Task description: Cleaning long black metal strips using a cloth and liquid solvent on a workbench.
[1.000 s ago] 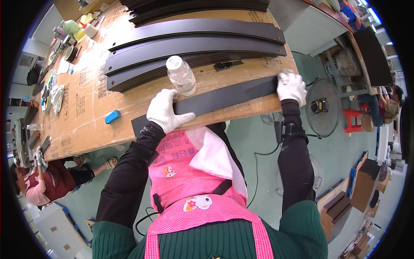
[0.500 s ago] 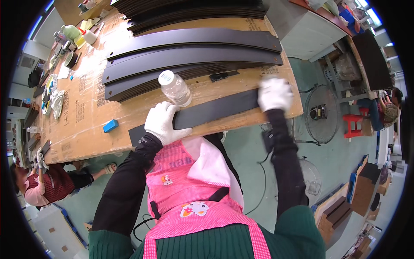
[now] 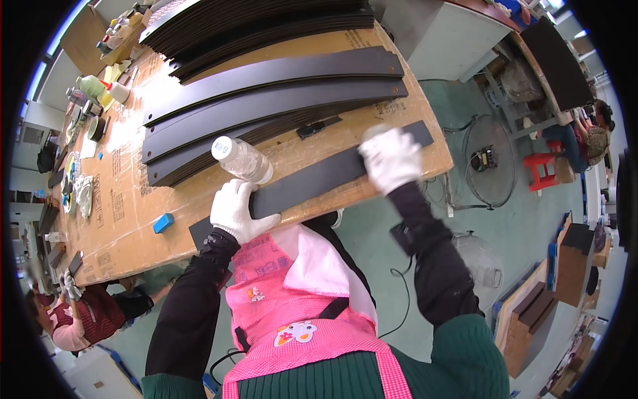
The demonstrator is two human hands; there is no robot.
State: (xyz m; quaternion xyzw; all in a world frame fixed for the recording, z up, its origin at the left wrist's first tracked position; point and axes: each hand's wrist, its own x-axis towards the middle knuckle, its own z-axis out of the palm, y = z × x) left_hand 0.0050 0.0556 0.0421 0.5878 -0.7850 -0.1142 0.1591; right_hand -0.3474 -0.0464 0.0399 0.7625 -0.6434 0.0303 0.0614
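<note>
A long black strip (image 3: pixel 309 181) lies slantwise along the near edge of the table. On its left part rests my left hand (image 3: pixel 237 211) in a white knitted glove, thumb spread wide and palm down, pressing the strip. My right hand (image 3: pixel 392 159), gloved the same way, is on the strip's right part. Its fingers look curled and are smeared by motion; whatever they hold is hidden. Just beyond my left hand a clear plastic bottle (image 3: pixel 249 163) with a white cap appears tilted. A small blue block (image 3: pixel 163 223) sits to the left.
Beyond the strip lie stacked black panels (image 3: pixel 272 110), with another black stack (image 3: pixel 266 36) farther back. Bottles (image 3: pixel 118 92) and supplies crowd the table's far left. A floor fan (image 3: pixel 484 159) stands right of the table. Other people (image 3: pixel 93 316) work at left and far right.
My right hand has slid leftward along the strip, uncovering its right end. My left hand keeps its place on the strip. The whole view has shifted slightly.
</note>
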